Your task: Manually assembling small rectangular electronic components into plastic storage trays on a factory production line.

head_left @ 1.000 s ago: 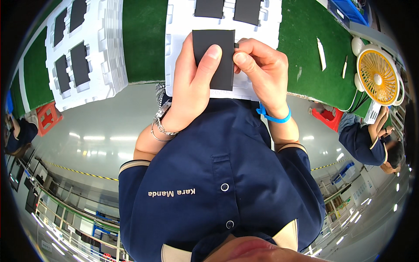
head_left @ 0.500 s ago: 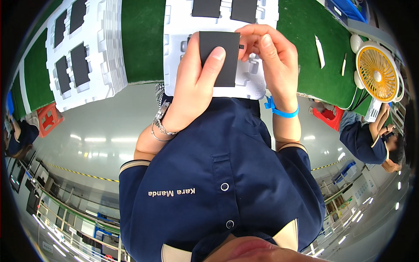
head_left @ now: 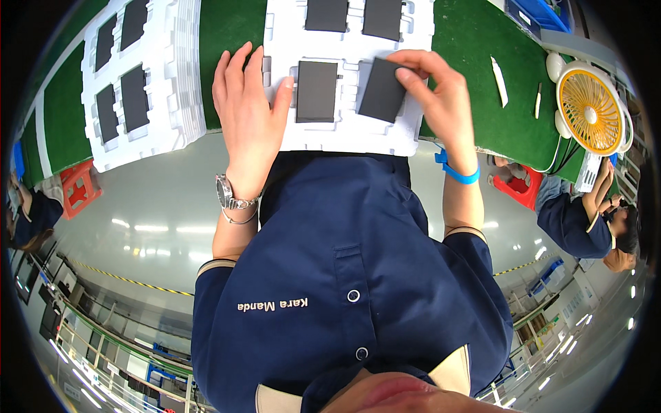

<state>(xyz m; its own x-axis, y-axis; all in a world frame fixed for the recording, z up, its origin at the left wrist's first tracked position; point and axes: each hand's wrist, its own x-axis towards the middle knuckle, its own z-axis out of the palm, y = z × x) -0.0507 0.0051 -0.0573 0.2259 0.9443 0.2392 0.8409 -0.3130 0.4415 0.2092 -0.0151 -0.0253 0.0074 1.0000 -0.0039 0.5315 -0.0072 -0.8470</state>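
My right hand point(head_left: 441, 89) pinches a flat black battery point(head_left: 383, 91) by its upper right edge. This battery sits tilted over the near right pocket of a white moulded tray point(head_left: 351, 141). Left of it, a second flat black battery point(head_left: 317, 91) lies in the neighbouring pocket, with a small tab at its upper right side. Two more black batteries, one of them the far left battery point(head_left: 326, 14), lie farther back in the tray. My left hand point(head_left: 248, 103) holds nothing; its fingers are spread at the tray's left edge, thumb near the second battery.
A stack of white trays point(head_left: 180, 89) with several black pieces stands at left on the green mat point(head_left: 227, 27). At right lie a white cutter-like tool point(head_left: 498, 82) and a thin pen-like tool point(head_left: 538, 100), beside a yellow fan point(head_left: 590, 113). A co-worker point(head_left: 585, 220) sits far right.
My left hand has let go of a battery and moved left, fingers spreading. My right hand, earlier beside that battery's tab, now grips a battery over the tray's right pocket.
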